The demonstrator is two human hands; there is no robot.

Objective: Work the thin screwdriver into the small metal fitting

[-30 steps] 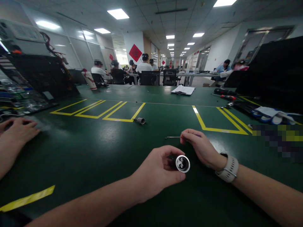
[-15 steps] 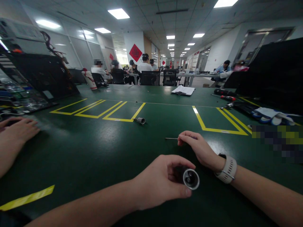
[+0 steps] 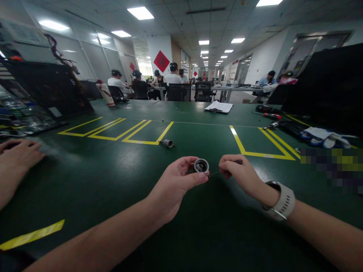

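Note:
My left hand (image 3: pixel 181 177) is closed around a short metal cylinder (image 3: pixel 206 162), whose round open end faces me and shows dark inner parts. In my right hand (image 3: pixel 236 170) I grip a thin screwdriver (image 3: pixel 240 162); a bit of its dark handle shows above the fingers. Its slim shaft points left, with the tip close to the lower right of the cylinder. Whether the tip touches it I cannot tell. Beyond my left hand, a similar small metal cylinder (image 3: pixel 169 143) lies on its side on the green table (image 3: pixel 113 181).
Another person's hand (image 3: pixel 21 158) rests at the left edge. Yellow tape (image 3: pixel 141 142) marks outlines on the table. A clipboard with papers (image 3: pixel 219 107) lies farther back. To the right are a red-handled screwdriver (image 3: pixel 272 116) and gloves (image 3: pixel 326 138). Several people sit at desks behind.
My left hand has moved up and away from me with the metal cylinder. The screwdriver in my right hand now tilts downward at its tip, close to the cylinder.

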